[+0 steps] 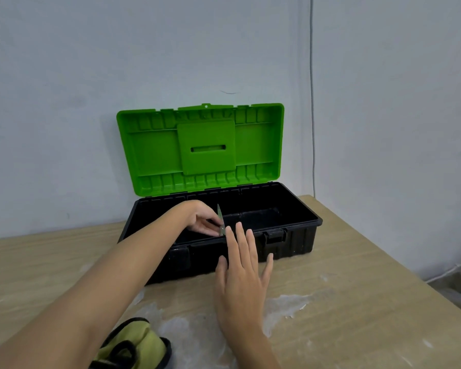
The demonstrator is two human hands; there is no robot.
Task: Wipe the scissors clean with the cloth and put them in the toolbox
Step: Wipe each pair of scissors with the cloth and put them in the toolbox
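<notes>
Pinched in the left hand point(201, 219), the scissors point(220, 219) hang blade-up over the open toolbox point(298, 243); the right hand point(241, 278) hovers flat, fingers spread, holding nothing.

Stiff, light steel with a sharp tip, probably slick once wiped, so they are best taken by the handles or pivot. Those handles are hidden behind the fingers, and the box floor is too dark to read. The cloth point(136, 342) lies bunched at the near edge, cut off by the frame.

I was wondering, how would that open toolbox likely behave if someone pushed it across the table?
The toolbox looks like moulded plastic and nearly empty, so it is probably light and would slide easily on the table. Its raised green lid puts weight at the back, so a push up high might tip it backwards.
</notes>
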